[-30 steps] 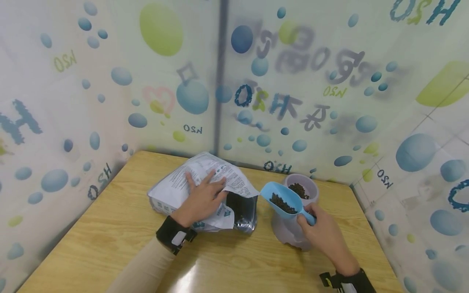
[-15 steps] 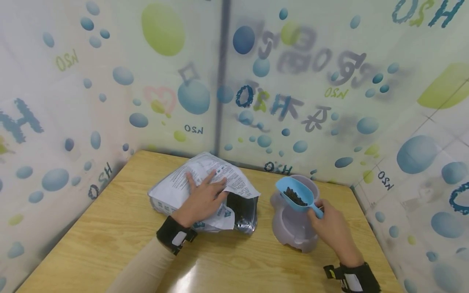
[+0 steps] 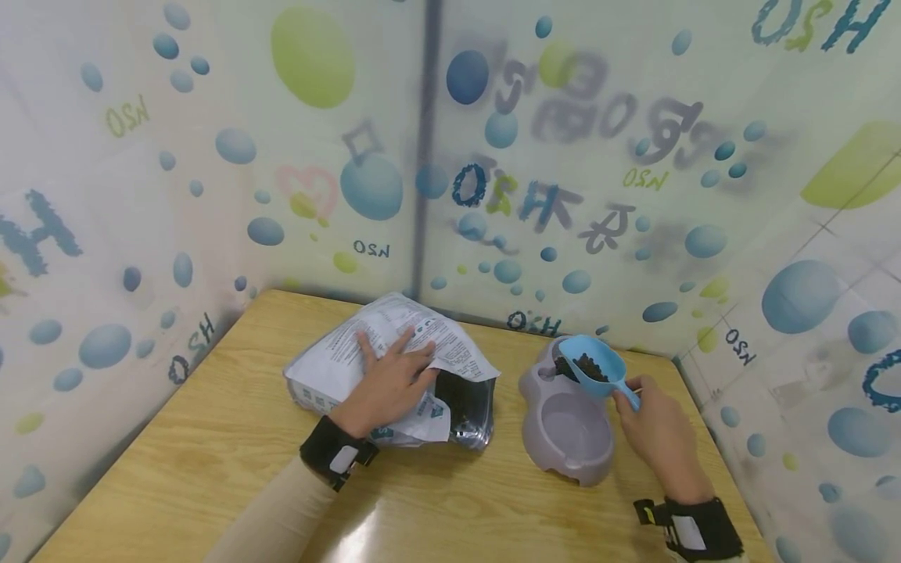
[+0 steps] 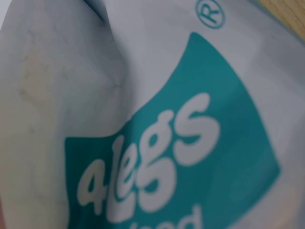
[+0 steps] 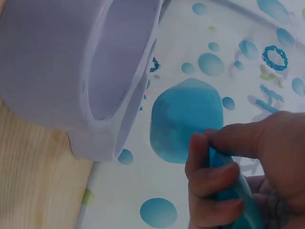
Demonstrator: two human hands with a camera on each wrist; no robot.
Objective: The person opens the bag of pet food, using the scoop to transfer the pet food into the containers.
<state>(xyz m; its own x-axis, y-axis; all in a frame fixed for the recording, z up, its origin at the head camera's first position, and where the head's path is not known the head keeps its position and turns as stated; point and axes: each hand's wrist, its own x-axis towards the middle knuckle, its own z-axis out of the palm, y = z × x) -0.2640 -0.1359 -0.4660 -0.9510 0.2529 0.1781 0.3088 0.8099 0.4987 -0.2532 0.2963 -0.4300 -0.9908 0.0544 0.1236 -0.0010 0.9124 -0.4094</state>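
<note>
Fingers spread, my left hand (image 3: 390,383) rests on a white printed pet food bag (image 3: 324,363) lying on its side. The bag's mouth gapes to the right, showing a dark inside; the left wrist view is filled by its teal "4legs" print (image 4: 157,148). My right hand (image 3: 662,430) grips the handle of a light blue scoop (image 3: 614,361) with brown kibble (image 3: 590,367) in it. The scoop is over the far bowl of a greyish-purple double pet bowl (image 3: 533,422), hiding much of it. Some kibble shows in that far bowl; the near bowl holds none.
A wooden table (image 3: 422,508) bears the bag and the double bowl. Walls (image 3: 338,195) with blue and green bubble prints close in the back and both sides. The double bowl stands near the table's back right corner.
My right hand has carried the scoop rightward from beside the bag's mouth to over the far bowl, uncovering the near bowl. My left hand has stayed on the bag.
</note>
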